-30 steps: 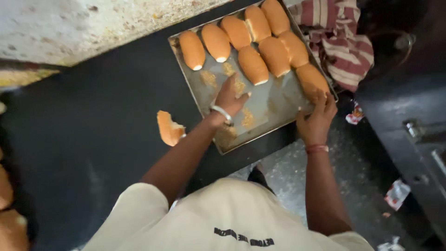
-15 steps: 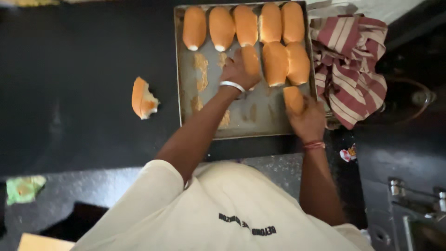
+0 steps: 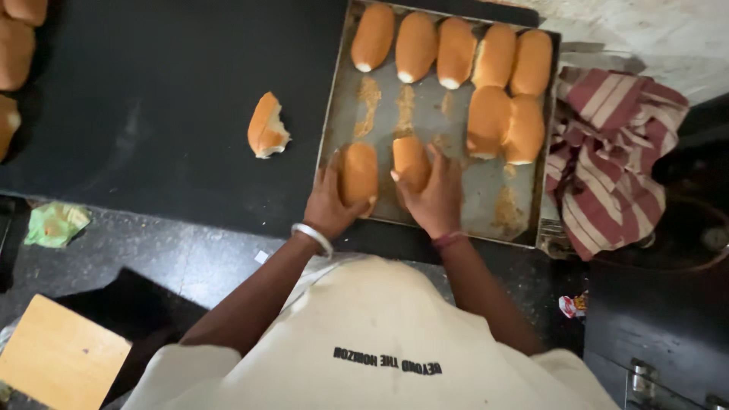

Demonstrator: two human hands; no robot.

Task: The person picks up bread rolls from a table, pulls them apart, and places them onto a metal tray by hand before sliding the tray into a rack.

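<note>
A metal baking tray [image 3: 486,193] lies on a black counter, holding golden bread rolls. Several rolls [image 3: 454,52] line its far edge and two more [image 3: 505,125] sit below them on the right. My left hand [image 3: 328,205], with a silver bangle at the wrist, grips a roll [image 3: 358,173] at the tray's near left corner. My right hand [image 3: 437,199] grips a second roll [image 3: 410,159] just beside it. A torn piece of roll [image 3: 266,127] lies on the counter left of the tray.
A red-and-white striped cloth [image 3: 607,163] is bunched at the tray's right. More rolls [image 3: 17,53] sit at the far left edge. A crumpled green wrapper [image 3: 55,224] and a wooden board [image 3: 57,353] are on the speckled floor below the counter.
Both hands have moved to the tray's near left part. Each now holds a roll, side by side; the view has also swung and shifted.
</note>
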